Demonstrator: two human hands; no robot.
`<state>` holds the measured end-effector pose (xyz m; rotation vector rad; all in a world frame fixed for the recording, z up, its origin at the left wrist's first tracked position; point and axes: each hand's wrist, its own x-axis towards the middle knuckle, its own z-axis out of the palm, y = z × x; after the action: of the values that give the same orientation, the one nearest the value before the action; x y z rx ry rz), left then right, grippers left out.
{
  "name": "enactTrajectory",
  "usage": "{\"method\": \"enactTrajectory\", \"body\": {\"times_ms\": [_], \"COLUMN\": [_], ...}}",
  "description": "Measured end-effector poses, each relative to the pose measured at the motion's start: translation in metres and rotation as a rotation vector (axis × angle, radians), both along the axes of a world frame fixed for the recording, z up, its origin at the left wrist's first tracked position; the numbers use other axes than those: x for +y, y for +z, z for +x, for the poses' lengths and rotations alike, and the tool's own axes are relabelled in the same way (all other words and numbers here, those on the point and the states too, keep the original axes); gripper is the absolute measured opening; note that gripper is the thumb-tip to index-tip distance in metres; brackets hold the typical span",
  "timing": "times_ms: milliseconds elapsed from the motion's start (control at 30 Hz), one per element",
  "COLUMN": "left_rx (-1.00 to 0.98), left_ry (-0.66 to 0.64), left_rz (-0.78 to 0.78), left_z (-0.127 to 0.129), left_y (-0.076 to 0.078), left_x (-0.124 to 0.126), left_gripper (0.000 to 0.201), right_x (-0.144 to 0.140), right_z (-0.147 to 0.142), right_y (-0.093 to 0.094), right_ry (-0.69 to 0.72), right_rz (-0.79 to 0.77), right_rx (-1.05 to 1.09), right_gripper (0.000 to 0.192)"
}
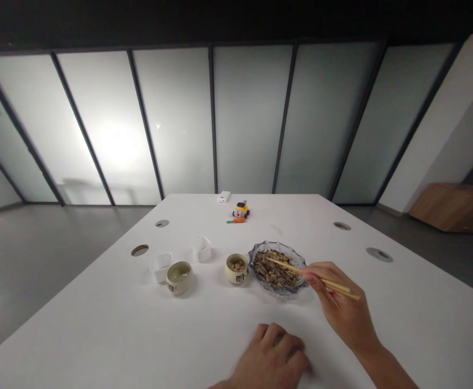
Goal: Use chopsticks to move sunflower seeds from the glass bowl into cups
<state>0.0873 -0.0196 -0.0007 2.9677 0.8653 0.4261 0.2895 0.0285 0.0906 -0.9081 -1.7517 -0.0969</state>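
Right hand [337, 302] holds chopsticks [313, 274] over glass dish [277, 268]; left hand [271, 356] flat on table [139, 324]

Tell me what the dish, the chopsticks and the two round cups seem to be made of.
Dish: clear glass, likely; see-through, ribbed rim. Chopsticks: pale wood or bamboo, matte. Cups: glazed ceramic, it seems; cream, glossy, dark marks on the side.

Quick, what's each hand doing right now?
Left hand: holds nothing, resting on the table.
Right hand: closed on chopsticks over the seed dish.
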Motion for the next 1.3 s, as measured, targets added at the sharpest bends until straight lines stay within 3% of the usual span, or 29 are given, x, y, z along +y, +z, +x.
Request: {"method": "enactTrajectory", "body": {"times_ms": [133,333,433,600,767,867,1133,1300], "left_rx": [-0.007,0.015,0.014,-0.006,-0.003,-0.006,0.000,0.000], "left_ry": [0.001,0.006,0.007,-0.002,-0.007,-0.009,-0.004,-0.006], "left_rz": [-0.023,-0.014,-0.007,-0.001,-0.024,-0.021,0.018,0.015], "left_z": [0.002,0.005,0.006,0.007,0.006,0.006,0.006,0.005], "left_y": [0.001,0.006,0.006,0.004,0.007,0.008,0.002,0.002], "left_x": [0.001,0.001,0.001,0.002,0.001,0.001,0.002,0.002], "left_gripper": [0.040,0.040,0.040,0.040,0.039,0.039,0.039,0.039], "right_x": [0.001,0.002,0.005,0.009,0.006,0.007,0.010,0.015], "right_z": [0.011,0.035,0.041,0.033,0.022,0.023,0.035,0.033], "right_y": [0.004,0.007,0.006,0.004,0.001,-0.001,-0.002,-0.012], "right_ry": [-0.102,-0.255,-0.249,-0.004,0.131,0.099,-0.200,-0.154], "right_rz": [0.007,-0.071,-0.157,-0.246,-0.180,-0.095,0.004,-0.080], "right_rx": [0.046,0.141,0.141,0.021,-0.019,-0.022,0.051,0.061], "right_gripper": [0.026,0.051,0.055,0.043,0.024,0.020,0.028,0.027]}}
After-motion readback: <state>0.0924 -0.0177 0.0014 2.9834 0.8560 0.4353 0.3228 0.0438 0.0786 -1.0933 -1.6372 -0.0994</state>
